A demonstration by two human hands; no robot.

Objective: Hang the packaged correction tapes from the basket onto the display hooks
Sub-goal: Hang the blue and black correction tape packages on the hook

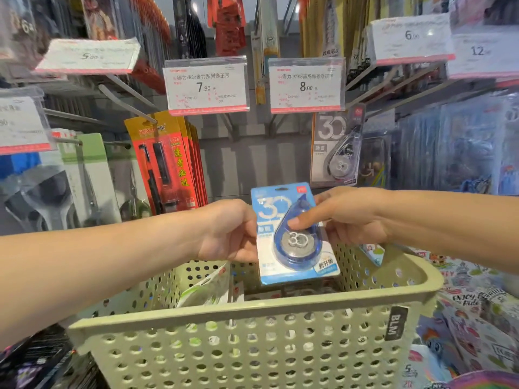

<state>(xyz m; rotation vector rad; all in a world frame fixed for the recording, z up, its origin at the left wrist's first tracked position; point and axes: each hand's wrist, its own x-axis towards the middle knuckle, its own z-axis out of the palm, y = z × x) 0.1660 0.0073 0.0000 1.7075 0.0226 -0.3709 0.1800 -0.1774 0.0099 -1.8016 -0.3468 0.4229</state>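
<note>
Nearest: green perforated basket [252, 306] sitting low centre, rim running L–R. More packs lying inside, 1 white/green pack [206, 287] tilted at left; others too dim to ID.

Just above basket's far half: blue correction tape pack [292, 234] being held clear of the basket in both hands. Long axis near vertical, top leaning slightly left; hang hole [281, 188] at top edge, pointing up toward the display. Printed face toward camera.

Left hand [227, 231] is closing on pack's left edge, fingers curled behind, thumb side at front. Right hand [354, 217] is pinching the right side, thumb pressing on the blister, fingers behind card. Both hands closed on the same pack; neither nearer in any clear way, right sitting a bit higher.

Farther, up + behind: price tag 7.90 [206, 85] and price tag 8.00 [306, 85], both reading correction tape. Under 8.00 tag, grey correction tape pack [335, 147] already hanging, up-right of held pack. Under 7.90 tag, space looking bare; hook tip itself hard to make out. Red pen packs [168, 161] hanging to the left.

Judgement: key relation = hang hole is sitting below + in front of hook tips, so pack needs lifting up and away, hole kept facing the hook end. Which of the 2 hooks fits the blue pack: can't tell for sure.
</note>
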